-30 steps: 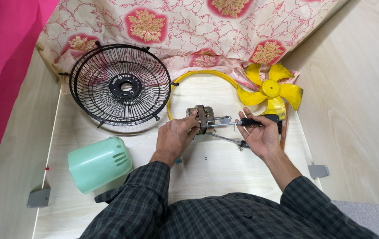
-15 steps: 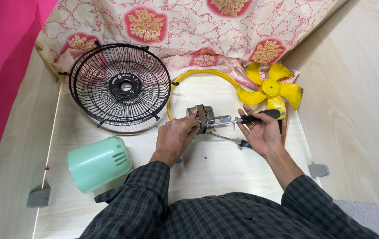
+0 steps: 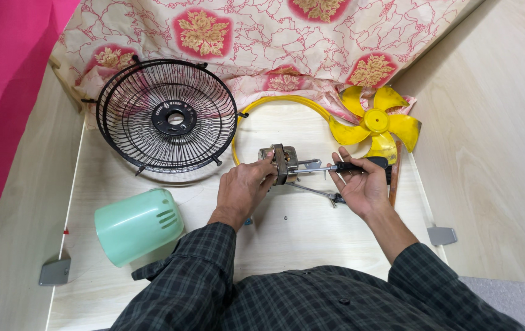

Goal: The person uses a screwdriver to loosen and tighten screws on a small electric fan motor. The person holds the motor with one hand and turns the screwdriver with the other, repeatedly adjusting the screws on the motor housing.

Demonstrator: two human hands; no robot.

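On the tabletop (image 3: pixel 311 239), the black wire fan guard (image 3: pixel 167 116) lies left of the motor (image 3: pixel 279 161). The left hand (image 3: pixel 242 189) clasps the motor; the right hand (image 3: pixel 360 184) grips a black-handled screwdriver (image 3: pixel 351 166) pointing at it.

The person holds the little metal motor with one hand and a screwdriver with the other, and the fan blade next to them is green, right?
Not quite. In the head view the five-bladed plastic fan blade is yellow; the green thing is the rounded plastic motor cover. The rest holds: the left hand grips the small metal motor, the right hand a black-handled screwdriver.
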